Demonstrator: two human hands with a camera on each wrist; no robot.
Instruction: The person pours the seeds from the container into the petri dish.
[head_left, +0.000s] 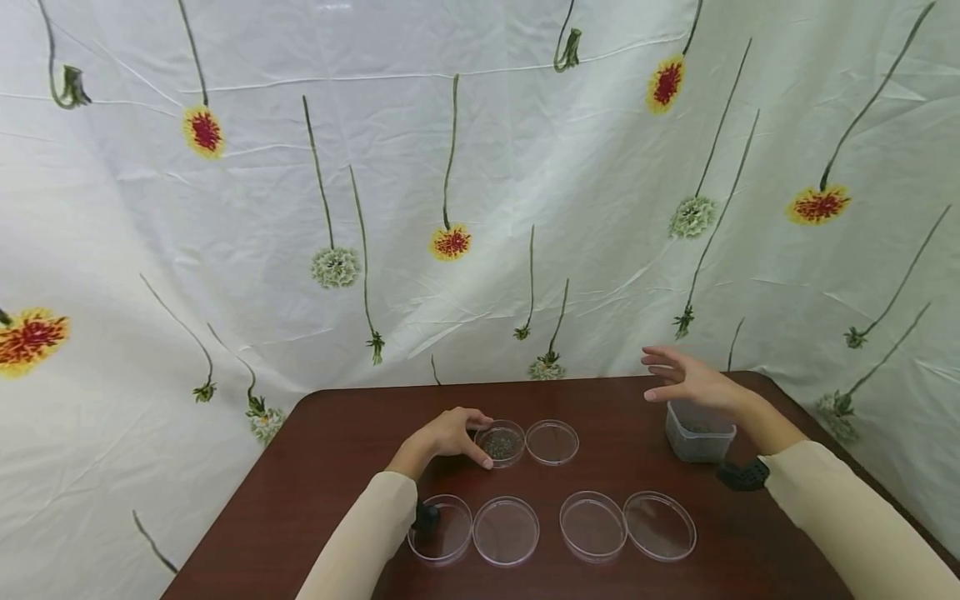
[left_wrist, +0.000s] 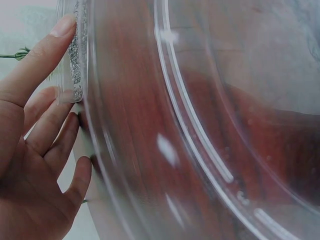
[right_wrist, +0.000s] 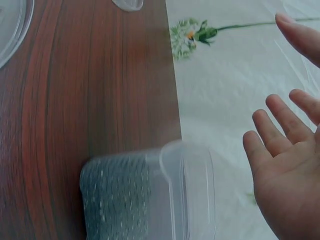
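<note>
My left hand point(head_left: 448, 433) holds a clear round petri dish point(head_left: 501, 445) at the back of the table, its thumb at the near edge and its fingers round the far side. A layer of small dark grains point(left_wrist: 76, 55) shows inside that dish in the left wrist view. Raised above a clear plastic tub point(head_left: 699, 447) on the right, my right hand point(head_left: 693, 385) has its fingers spread and touches nothing. Many dark grey-green pieces point(right_wrist: 117, 197) lie in the tub, seen through its wall in the right wrist view.
Right beside the filled dish lies another clear dish point(head_left: 552, 442). Along the front are two pairs of clear dishes, one pair point(head_left: 506, 532) at left centre and one point(head_left: 660, 526) at right centre. A flowered white cloth point(head_left: 487, 317) hangs behind the brown table point(head_left: 360, 433).
</note>
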